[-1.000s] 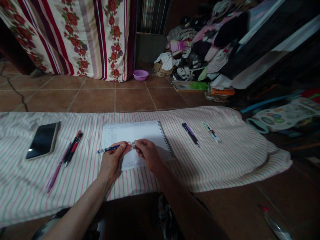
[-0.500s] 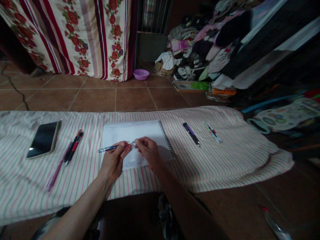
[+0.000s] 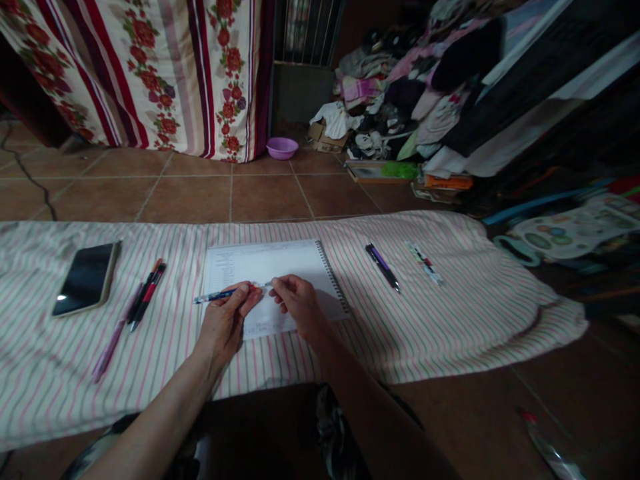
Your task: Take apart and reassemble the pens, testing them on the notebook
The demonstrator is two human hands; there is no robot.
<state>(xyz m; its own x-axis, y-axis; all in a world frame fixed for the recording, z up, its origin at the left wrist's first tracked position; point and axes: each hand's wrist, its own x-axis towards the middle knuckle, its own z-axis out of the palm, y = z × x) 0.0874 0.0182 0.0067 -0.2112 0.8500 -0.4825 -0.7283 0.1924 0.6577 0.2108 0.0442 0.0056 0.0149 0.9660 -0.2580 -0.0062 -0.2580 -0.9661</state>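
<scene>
My left hand (image 3: 231, 312) is closed round a blue pen (image 3: 213, 296), whose patterned end sticks out to the left. A reddish part of it shows by my left fingertips. My right hand (image 3: 296, 301) pinches a small, pale, thin piece (image 3: 267, 285) at the pen's right end; whether it is joined to the pen I cannot tell. Both hands are over a spiral notebook (image 3: 280, 257) that lies open at a page with a printed table and faint writing. Its wire binding runs along the right side.
A phone (image 3: 86, 279) lies at the left, beside several pens (image 3: 149, 293). To the right are a purple and black pen (image 3: 383, 267) and a white patterned pen (image 3: 425, 263). Striped cloth (image 3: 450, 320) covers the low surface. Beyond it stand a purple basin (image 3: 282, 148) and piled clothes (image 3: 390, 93).
Hardly anything differs. The gap between my right fingertips and my left hand looks slightly wider, and the pen's left end has shifted a touch left and up.
</scene>
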